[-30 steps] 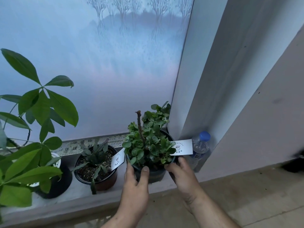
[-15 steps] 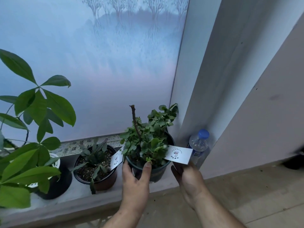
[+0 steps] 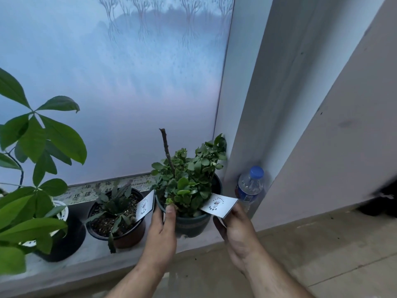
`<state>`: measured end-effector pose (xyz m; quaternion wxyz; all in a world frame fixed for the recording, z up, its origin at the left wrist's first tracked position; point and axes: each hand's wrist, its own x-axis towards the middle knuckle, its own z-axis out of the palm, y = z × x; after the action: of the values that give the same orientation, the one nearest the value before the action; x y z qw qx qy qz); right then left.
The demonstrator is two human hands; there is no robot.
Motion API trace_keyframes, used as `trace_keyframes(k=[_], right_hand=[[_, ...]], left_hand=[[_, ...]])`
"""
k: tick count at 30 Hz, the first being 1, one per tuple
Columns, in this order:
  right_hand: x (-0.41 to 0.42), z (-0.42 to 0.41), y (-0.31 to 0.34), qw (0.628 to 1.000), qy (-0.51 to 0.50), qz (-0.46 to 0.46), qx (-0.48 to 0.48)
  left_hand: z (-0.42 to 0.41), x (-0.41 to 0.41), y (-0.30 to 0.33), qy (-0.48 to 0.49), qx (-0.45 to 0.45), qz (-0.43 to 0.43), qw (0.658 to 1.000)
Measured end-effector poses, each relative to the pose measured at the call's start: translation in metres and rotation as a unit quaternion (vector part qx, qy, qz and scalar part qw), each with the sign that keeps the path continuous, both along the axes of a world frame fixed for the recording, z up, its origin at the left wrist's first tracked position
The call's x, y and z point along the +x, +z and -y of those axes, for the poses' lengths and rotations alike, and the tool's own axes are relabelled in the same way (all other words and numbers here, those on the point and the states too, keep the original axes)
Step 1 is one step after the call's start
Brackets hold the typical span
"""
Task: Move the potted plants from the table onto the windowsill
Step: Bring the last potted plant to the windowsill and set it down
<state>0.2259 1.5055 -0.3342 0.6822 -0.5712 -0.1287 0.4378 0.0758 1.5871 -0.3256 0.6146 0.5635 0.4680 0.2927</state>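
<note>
Grey windowsill (image 3: 90,258) under frosted window (image 3: 120,82). Left to right: big-leaf plant in black pot (image 3: 64,237), brown pot (image 3: 118,218) with tag, dark green pot (image 3: 190,222) at sill's right end. Left hand (image 3: 161,231) grips its rim, thumb on top; right hand (image 3: 236,231) cups its right side. Water bottle (image 3: 250,188) in wall corner. Tan floor (image 3: 311,250) below.

Colour rundown: the plant (image 3: 189,175) on the right has small bright green leaves in a dark green pot (image 3: 191,224). Brown pot (image 3: 126,237) left of it, with darker green leaves and speckled soil. Far left pot (image 3: 64,244) is black under big glossy green leaves. White tags (image 3: 219,205) with a tiny printed logo. Clear bottle (image 3: 249,190), blue cap, blue label. Frosted window (image 3: 118,82) has a pale tree pattern.
</note>
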Motion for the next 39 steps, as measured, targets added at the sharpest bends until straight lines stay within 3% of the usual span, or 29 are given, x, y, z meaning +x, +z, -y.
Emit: trace_keyframes(k=[7,17,28,39], right_hand=[[0.031,-0.013,0.004,0.996,0.011,-0.083,-0.015],[0.028,-0.016,-0.013,0.995,-0.004,-0.101,-0.009],[0.026,-0.015,-0.002,0.997,0.002,-0.083,0.011],[0.02,-0.011,-0.001,0.998,0.016,-0.053,-0.008]], left_hand=[[0.017,0.013,-0.007,0.039,-0.03,0.017,0.999],[0.007,0.007,-0.007,0.007,-0.02,-0.016,1.0],[0.022,0.006,-0.002,0.033,-0.014,0.029,0.999],[0.005,-0.005,-0.004,-0.005,-0.039,-0.013,0.999]])
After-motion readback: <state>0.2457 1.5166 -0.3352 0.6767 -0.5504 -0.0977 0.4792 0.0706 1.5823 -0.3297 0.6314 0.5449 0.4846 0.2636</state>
